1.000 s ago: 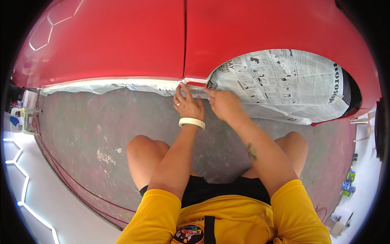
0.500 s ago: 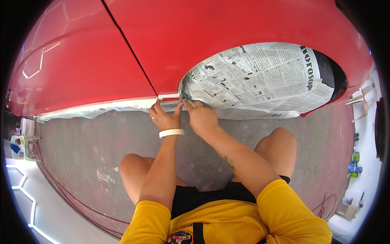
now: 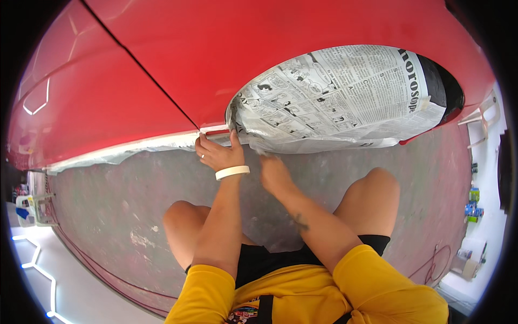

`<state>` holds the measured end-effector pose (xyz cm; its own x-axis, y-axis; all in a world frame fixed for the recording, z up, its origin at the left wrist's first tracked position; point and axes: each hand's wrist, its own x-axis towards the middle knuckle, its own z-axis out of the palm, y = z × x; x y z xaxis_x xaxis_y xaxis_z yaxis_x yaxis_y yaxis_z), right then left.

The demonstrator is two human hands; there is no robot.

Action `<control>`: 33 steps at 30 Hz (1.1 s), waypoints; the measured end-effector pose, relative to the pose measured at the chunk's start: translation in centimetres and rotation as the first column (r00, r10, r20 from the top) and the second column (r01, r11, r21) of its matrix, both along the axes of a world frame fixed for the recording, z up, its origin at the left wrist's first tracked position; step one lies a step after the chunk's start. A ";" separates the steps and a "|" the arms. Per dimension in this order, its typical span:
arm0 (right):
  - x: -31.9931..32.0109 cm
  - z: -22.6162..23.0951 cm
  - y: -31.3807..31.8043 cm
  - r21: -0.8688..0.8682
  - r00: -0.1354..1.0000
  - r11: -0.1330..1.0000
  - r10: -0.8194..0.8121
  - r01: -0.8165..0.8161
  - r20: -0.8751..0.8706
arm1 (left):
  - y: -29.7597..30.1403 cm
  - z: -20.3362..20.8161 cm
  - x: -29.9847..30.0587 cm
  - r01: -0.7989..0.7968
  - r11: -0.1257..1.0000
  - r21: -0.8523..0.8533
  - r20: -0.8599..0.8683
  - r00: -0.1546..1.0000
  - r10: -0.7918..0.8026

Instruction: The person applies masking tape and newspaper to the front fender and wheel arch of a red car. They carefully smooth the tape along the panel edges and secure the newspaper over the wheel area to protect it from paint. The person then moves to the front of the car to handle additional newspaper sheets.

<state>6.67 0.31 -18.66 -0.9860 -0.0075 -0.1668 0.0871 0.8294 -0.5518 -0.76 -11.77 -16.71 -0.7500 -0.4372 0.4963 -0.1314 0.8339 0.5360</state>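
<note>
A red car body panel (image 3: 167,59) fills the upper view, with a door gap running down to its lower edge. Pale masking tape (image 3: 156,143) lines that edge. Newspaper (image 3: 334,102) covers the wheel opening. My left hand (image 3: 221,156) rests against the taped sill by the door gap, thumb and fingers apart, pressing the edge near the arch's front corner. A cream tape roll (image 3: 232,173) circles my left wrist like a bracelet. My right hand (image 3: 276,175), slightly blurred, is below the newspaper's lower edge with its fingers curled together; a small whitish bit shows at its fingertips.
My bent knees (image 3: 372,197) are on both sides of my arms, above a stained grey floor (image 3: 135,205). A red hose (image 3: 108,267) curves along the left. Small containers (image 3: 472,210) and a pale chair (image 3: 480,121) stand at the right.
My right hand has come away from the sill, down and slightly right, toward me. My left hand stays at the edge. The car has shifted a little leftward in view.
</note>
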 end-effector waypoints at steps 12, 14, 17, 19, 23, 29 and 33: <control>1.0 0.5 2.0 -0.488 0.997 0.870 -0.052 0.069 0.049 | -3.8 3.4 1.1 0.095 0.995 -0.029 0.241 0.967 -0.085; -0.3 1.1 2.1 -0.706 0.995 0.705 0.005 0.065 0.096 | -5.5 3.9 2.2 0.053 0.999 0.014 0.145 0.988 -0.054; -1.4 0.6 0.8 -0.783 0.993 0.619 0.034 0.067 0.112 | -8.6 5.4 1.6 0.190 0.893 0.407 0.251 0.917 -0.309; -1.3 2.1 -0.7 -0.734 0.993 0.678 0.048 0.045 0.106 | -10.8 5.6 1.8 0.295 0.641 0.708 0.250 0.744 -0.619; -1.0 2.7 -2.1 -0.650 0.995 0.756 0.098 -0.079 -0.008 | -11.8 4.9 2.0 0.452 0.639 0.622 0.250 0.659 -0.710; -1.2 4.9 -1.9 -0.580 0.994 0.814 0.093 -0.041 0.061 | -10.6 6.5 1.8 0.425 0.720 0.549 0.352 0.663 -0.660; -0.8 7.7 -1.7 -0.059 0.879 0.947 0.269 -0.317 -0.394 | -11.2 2.4 0.3 0.311 0.632 0.710 0.109 0.838 -0.535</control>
<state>5.90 -1.37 -10.94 -0.9235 -0.3022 0.2362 -0.3834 0.7110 -0.5895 -0.50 -22.94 -14.30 -0.9870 -0.1536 -0.0465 -0.0909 0.2963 0.9508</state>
